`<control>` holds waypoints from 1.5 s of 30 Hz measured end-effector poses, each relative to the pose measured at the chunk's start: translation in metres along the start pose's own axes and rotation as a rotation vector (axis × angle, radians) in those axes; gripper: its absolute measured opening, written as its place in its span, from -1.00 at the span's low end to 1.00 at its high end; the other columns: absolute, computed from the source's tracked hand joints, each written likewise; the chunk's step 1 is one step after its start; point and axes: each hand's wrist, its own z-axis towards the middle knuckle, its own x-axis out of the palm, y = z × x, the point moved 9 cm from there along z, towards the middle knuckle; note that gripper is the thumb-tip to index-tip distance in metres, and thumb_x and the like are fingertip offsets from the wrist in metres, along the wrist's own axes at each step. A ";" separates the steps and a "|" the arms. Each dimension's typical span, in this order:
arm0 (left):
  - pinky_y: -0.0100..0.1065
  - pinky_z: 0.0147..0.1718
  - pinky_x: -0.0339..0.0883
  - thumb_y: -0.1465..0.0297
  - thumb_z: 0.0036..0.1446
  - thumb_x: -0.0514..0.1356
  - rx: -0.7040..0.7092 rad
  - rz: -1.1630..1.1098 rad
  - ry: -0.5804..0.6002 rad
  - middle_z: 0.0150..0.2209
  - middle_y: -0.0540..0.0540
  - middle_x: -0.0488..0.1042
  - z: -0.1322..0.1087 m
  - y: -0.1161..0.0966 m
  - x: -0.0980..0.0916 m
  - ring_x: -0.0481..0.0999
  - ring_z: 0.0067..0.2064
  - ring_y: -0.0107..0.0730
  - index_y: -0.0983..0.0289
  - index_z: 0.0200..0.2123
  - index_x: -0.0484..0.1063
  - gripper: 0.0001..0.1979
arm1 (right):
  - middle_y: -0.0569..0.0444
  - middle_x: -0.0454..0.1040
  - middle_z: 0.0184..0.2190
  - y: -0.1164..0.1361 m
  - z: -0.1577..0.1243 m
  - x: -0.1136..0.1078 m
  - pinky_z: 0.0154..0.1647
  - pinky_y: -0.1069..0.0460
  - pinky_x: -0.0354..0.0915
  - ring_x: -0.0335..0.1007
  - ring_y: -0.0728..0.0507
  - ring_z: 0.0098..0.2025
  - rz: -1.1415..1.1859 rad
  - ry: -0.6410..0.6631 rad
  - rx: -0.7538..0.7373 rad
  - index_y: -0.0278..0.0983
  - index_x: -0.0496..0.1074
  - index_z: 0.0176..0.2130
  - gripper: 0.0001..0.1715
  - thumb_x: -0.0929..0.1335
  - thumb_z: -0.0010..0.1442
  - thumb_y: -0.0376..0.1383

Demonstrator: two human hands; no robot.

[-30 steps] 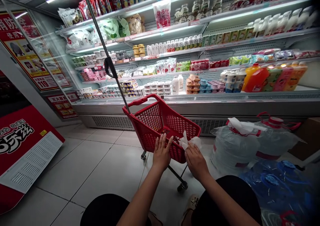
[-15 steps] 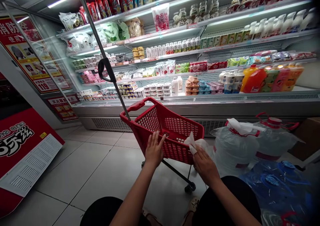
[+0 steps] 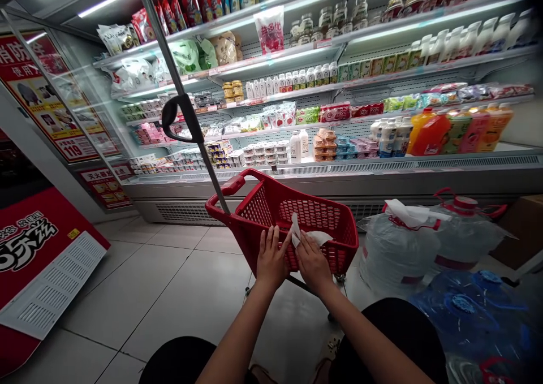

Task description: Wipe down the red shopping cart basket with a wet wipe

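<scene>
A red plastic shopping cart (image 3: 246, 238) with lattice sides stands in front of me. My left hand (image 3: 272, 262) lies against the cart's near side, fingers stretched and slightly spread, holding nothing. Beside it, my right hand (image 3: 314, 265) presses a white cloth or tissue (image 3: 320, 237) onto the same side near the rim. Part of the white sheet sticks up between the two hands, and the rest shows beyond the right fingers. A grey metal pole (image 3: 212, 172) with a black loop handle (image 3: 182, 118) rises from the cart's left end.
A refrigerated display (image 3: 271, 189) with several shelves of dairy and drinks runs behind the cart. To the right stand clear water jugs (image 3: 394, 254) and blue-tinted jugs (image 3: 460, 310). A red freezer (image 3: 46, 259) is at the left, on a tiled floor (image 3: 169, 293).
My right hand has slid left along the cart's side with the white sheet, coming close to my left hand. The cart has shifted slightly right, and my left hand with it.
</scene>
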 end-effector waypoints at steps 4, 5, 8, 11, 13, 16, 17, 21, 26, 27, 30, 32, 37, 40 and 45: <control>0.03 0.50 -0.37 0.40 0.17 0.17 0.014 0.001 0.032 0.48 0.19 0.13 0.001 0.009 0.001 0.09 0.49 -0.11 0.20 0.54 -0.24 -0.04 | -0.12 0.25 0.41 -0.010 -0.012 -0.013 0.43 -0.24 0.18 0.08 -0.22 0.47 0.006 0.016 -0.087 -0.30 0.05 0.49 -0.29 0.14 0.42 -0.44; 0.02 0.50 -0.41 0.42 0.17 0.14 0.017 -0.003 0.041 0.47 0.17 0.15 0.002 0.012 0.002 0.11 0.48 -0.15 0.23 0.54 -0.27 -0.04 | -0.10 0.25 0.41 -0.018 -0.020 -0.019 0.42 -0.23 0.20 0.09 -0.22 0.47 -0.001 0.027 -0.104 -0.28 0.04 0.49 -0.29 0.13 0.43 -0.43; 0.05 0.50 -0.46 0.45 0.15 0.13 0.033 -0.002 0.058 0.45 0.14 0.19 0.001 0.014 0.004 0.11 0.48 -0.16 0.23 0.54 -0.29 -0.03 | -0.07 0.24 0.42 -0.046 -0.042 -0.039 0.40 -0.24 0.22 0.12 -0.24 0.45 -0.031 0.049 -0.098 -0.24 0.04 0.50 -0.31 0.14 0.46 -0.37; 0.08 0.50 -0.43 0.44 0.14 0.15 0.013 0.002 0.052 0.46 0.16 0.17 0.001 0.013 0.005 0.09 0.48 -0.11 0.24 0.54 -0.28 -0.01 | -0.06 0.37 0.34 -0.068 -0.049 -0.055 0.34 -0.24 0.31 0.28 -0.28 0.37 -0.038 0.038 -0.042 -0.20 0.17 0.45 -0.39 0.16 0.49 -0.28; 0.08 0.50 -0.41 0.42 0.15 0.15 -0.004 -0.004 0.044 0.46 0.18 0.16 0.001 0.012 0.004 0.08 0.49 -0.10 0.26 0.54 -0.27 -0.02 | -0.06 0.46 0.26 -0.074 -0.045 -0.059 0.28 -0.21 0.37 0.37 -0.28 0.29 -0.032 0.035 -0.025 -0.17 0.27 0.39 -0.45 0.19 0.49 -0.22; 0.08 0.50 -0.40 0.42 0.16 0.13 0.001 -0.011 0.045 0.47 0.16 0.14 0.000 0.011 0.004 0.06 0.49 -0.12 0.27 0.54 -0.27 -0.05 | -0.06 0.46 0.25 -0.074 -0.033 -0.056 0.30 -0.20 0.35 0.31 -0.29 0.33 -0.015 0.040 -0.058 -0.18 0.34 0.34 -0.47 0.25 0.47 -0.15; 0.09 0.50 -0.40 0.42 0.17 0.12 0.006 -0.010 0.048 0.48 0.15 0.13 -0.001 0.011 0.004 0.05 0.50 -0.13 0.27 0.54 -0.27 -0.05 | -0.06 0.42 0.28 -0.073 -0.029 -0.053 0.34 -0.21 0.31 0.26 -0.29 0.37 -0.011 0.042 -0.073 -0.17 0.32 0.35 -0.46 0.25 0.47 -0.16; 0.12 0.50 -0.40 0.42 0.17 0.11 0.006 0.009 0.046 0.49 0.14 0.11 -0.004 0.013 0.004 0.01 0.51 -0.13 0.27 0.54 -0.28 -0.05 | -0.04 0.22 0.43 -0.074 -0.026 -0.037 0.37 -0.29 0.23 0.16 -0.31 0.42 -0.057 0.059 -0.048 -0.07 0.18 0.44 -0.39 0.20 0.47 -0.25; 0.10 0.50 -0.49 0.43 0.16 0.10 -0.017 -0.021 0.045 0.50 0.14 0.07 -0.004 0.010 0.008 -0.02 0.52 -0.13 0.27 0.54 -0.24 -0.07 | -0.22 0.38 0.30 -0.072 -0.033 -0.019 0.38 -0.35 0.17 0.27 -0.38 0.34 -0.112 0.016 0.053 -0.28 0.26 0.39 -0.41 0.19 0.44 -0.30; 0.10 0.49 -0.50 0.43 0.16 0.11 -0.025 -0.026 0.043 0.50 0.15 0.07 -0.004 0.010 0.008 -0.03 0.52 -0.13 0.27 0.54 -0.23 -0.07 | -0.24 0.42 0.26 -0.066 -0.032 -0.016 0.39 -0.36 0.15 0.29 -0.39 0.32 -0.113 0.007 0.054 -0.32 0.27 0.38 -0.41 0.19 0.43 -0.31; 0.09 0.50 -0.47 0.42 0.16 0.11 -0.045 -0.021 0.033 0.51 0.16 0.06 -0.005 0.011 0.008 -0.04 0.53 -0.12 0.30 0.54 -0.24 -0.06 | -0.22 0.39 0.31 -0.042 -0.027 -0.010 0.42 -0.35 0.12 0.22 -0.37 0.38 -0.089 0.026 -0.031 -0.32 0.21 0.41 -0.37 0.19 0.42 -0.34; 0.09 0.50 -0.46 0.42 0.17 0.10 -0.036 -0.009 0.031 0.51 0.15 0.05 -0.007 0.014 0.007 -0.04 0.53 -0.13 0.30 0.54 -0.25 -0.06 | -0.15 0.27 0.40 -0.028 -0.026 -0.012 0.45 -0.31 0.11 0.10 -0.32 0.46 -0.067 0.062 -0.124 -0.30 0.09 0.47 -0.31 0.18 0.41 -0.39; 0.08 0.50 -0.49 0.45 0.16 0.09 -0.003 0.004 0.046 0.51 0.10 0.06 -0.012 0.020 0.004 -0.03 0.52 -0.17 0.25 0.54 -0.25 -0.07 | -0.04 0.10 0.49 -0.047 -0.054 -0.033 0.43 -0.23 0.17 0.00 -0.21 0.50 -0.043 0.130 -0.223 -0.20 -0.13 0.53 -0.19 0.14 0.41 -0.46; 0.06 0.50 -0.46 0.44 0.17 0.09 -0.028 -0.002 0.044 0.51 0.12 0.06 -0.012 0.019 0.004 -0.03 0.52 -0.16 0.28 0.54 -0.20 -0.09 | -0.02 0.12 0.48 -0.075 -0.076 -0.043 0.42 -0.24 0.20 0.01 -0.23 0.50 -0.069 0.107 -0.178 -0.19 -0.18 0.54 -0.19 0.16 0.43 -0.40; 0.01 0.51 -0.41 0.42 0.16 0.12 -0.029 -0.024 0.037 0.47 0.20 0.14 -0.006 0.013 0.004 0.05 0.50 -0.11 0.35 0.51 -0.06 -0.14 | -0.07 0.02 0.51 -0.091 -0.084 -0.038 0.44 -0.36 0.11 -0.11 -0.32 0.53 -0.131 0.069 -0.056 -0.24 -0.21 0.54 -0.20 0.16 0.46 -0.33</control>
